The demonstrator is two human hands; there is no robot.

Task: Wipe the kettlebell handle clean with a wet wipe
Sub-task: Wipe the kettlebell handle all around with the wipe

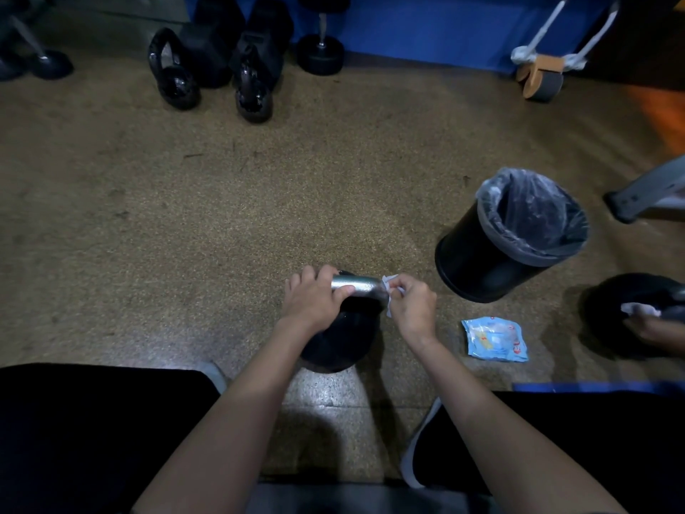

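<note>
Head view. The kettlebell (335,341) stands on the speckled floor (222,217), near centre, just beyond the person's knees. Its black body is hard to separate from its own shadow, and the left wrist crosses its left part.

The metal handle (358,286) lies with its long axis left to right, the right end a little lower. Only the middle stretch shows. The left end is hidden under the left hand (315,300), whose fingers (313,277) are curled over the bar with the thumb beneath it, grasping it. The right end is covered by the wet wipe (389,288), which the right hand (413,306) pinches against the bar. Most of the wipe is concealed inside that hand.

To the right stands a black bin (482,261) with a clear liner, and a blue packet (495,339) lies flat on the floor near it.

At the right edge, cut off by the frame, another person's hand (654,330) rests by a white wipe (639,309) on a dark object that is too dim to identify.

Far left, two black kettlebells (174,74) and a dumbbell (320,53) sit against a blue wall base (426,31).
</note>
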